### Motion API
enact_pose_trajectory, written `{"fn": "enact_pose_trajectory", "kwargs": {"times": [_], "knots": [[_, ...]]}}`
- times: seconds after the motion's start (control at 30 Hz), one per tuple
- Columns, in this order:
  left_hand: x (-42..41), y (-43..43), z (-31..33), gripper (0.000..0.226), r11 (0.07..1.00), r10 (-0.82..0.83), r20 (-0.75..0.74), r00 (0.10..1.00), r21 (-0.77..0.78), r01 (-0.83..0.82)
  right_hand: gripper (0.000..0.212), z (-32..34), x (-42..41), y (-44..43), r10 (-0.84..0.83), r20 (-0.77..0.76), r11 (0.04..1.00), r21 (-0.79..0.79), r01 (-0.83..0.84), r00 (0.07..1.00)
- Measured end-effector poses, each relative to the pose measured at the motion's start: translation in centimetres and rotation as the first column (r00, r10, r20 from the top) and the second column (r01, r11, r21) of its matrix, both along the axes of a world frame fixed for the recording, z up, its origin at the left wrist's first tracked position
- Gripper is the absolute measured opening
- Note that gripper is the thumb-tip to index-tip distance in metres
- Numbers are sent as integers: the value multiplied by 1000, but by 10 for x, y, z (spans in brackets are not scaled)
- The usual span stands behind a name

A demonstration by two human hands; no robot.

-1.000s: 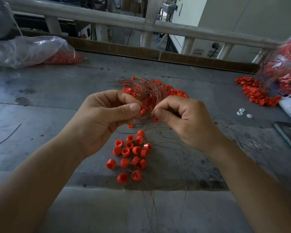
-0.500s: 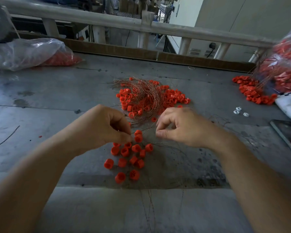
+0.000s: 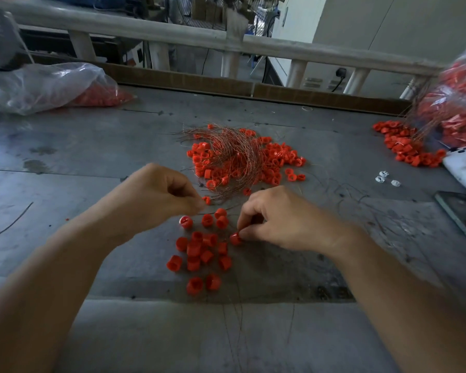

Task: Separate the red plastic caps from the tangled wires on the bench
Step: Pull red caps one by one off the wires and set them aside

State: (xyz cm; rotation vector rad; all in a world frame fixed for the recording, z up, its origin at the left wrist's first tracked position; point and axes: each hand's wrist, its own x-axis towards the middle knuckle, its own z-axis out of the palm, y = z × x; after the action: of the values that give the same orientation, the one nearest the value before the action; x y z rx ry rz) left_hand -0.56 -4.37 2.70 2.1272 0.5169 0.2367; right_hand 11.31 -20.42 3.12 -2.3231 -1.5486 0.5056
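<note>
A tangle of thin copper-coloured wires [image 3: 233, 153] threaded through many red plastic caps lies mid-bench. Nearer me is a small heap of loose red caps [image 3: 199, 251] free of wire. My right hand [image 3: 283, 219] pinches one red cap [image 3: 236, 238] between thumb and fingertips, low at the heap's right edge. My left hand [image 3: 156, 200] hovers left of the heap with thumb and forefinger pressed together on what looks like a thin wire strand; one cap [image 3: 207, 200] sits just beyond its fingertips.
On the grey bench [image 3: 92, 157], a clear bag of red caps [image 3: 51, 87] lies back left. Another bag [image 3: 455, 111] with spilled caps [image 3: 406, 149] is at the right, by a white object [image 3: 463, 165], small white pieces [image 3: 385, 179] and a dark flat device [image 3: 463, 214]. Stray wires [image 3: 234, 319] trail toward me.
Both hands came down and toward me from the tangle and drew apart. My right hand now holds a cap low at the loose heap; my left moved left.
</note>
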Motion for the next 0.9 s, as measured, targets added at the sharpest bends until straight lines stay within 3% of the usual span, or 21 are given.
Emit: {"fn": "enact_pose_trajectory", "kwargs": {"times": [0.1,0.2,0.33,0.53,0.7,0.9], "knots": [[3,9,-3,13,973,223,169,960,13,-229,7,-1,-3,1,16,-3,999,52,-16,1000],[9,12,-6,15,908,331,305,893,155,-390,11,-2,-6,1,33,-35,996,88,-29,999],[22,16,-22,40,889,274,300,914,284,-360,13,0,-3,0,7,-60,992,128,1,998],[43,31,-32,55,903,255,203,945,301,-308,9,9,13,-7,-129,-46,945,298,137,991],[58,37,-31,52,914,184,98,978,350,-207,20,12,25,-11,-250,-75,861,440,257,965],[65,30,-36,29,873,190,161,968,425,-242,24,10,28,-10,-307,-92,823,474,313,947]]}}
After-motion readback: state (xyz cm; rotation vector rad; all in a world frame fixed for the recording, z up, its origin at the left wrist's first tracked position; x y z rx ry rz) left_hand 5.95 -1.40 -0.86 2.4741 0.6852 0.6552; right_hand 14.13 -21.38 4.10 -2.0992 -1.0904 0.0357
